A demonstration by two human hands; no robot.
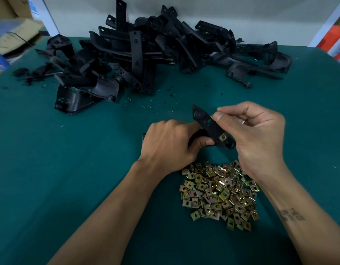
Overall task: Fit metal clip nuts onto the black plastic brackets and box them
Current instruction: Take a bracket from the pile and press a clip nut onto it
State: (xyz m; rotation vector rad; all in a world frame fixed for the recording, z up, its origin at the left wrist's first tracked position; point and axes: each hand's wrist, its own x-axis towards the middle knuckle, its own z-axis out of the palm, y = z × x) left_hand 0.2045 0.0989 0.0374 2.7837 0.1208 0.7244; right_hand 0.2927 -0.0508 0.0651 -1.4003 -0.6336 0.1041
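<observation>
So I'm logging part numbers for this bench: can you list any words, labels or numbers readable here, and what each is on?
No text can be read in this view.
Tattoo on the right forearm: dark marks like lettering, too blurred to read.
Cardboard boxes at far left: motion-blurred, no print legible.
Black plastic brackets and metal clip nuts: no markings or part numbers can be made out.

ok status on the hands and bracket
Left hand grips bracket. Right hand pinches clip nut at its edge. One nut already fitted. Nothing in the way.
</observation>
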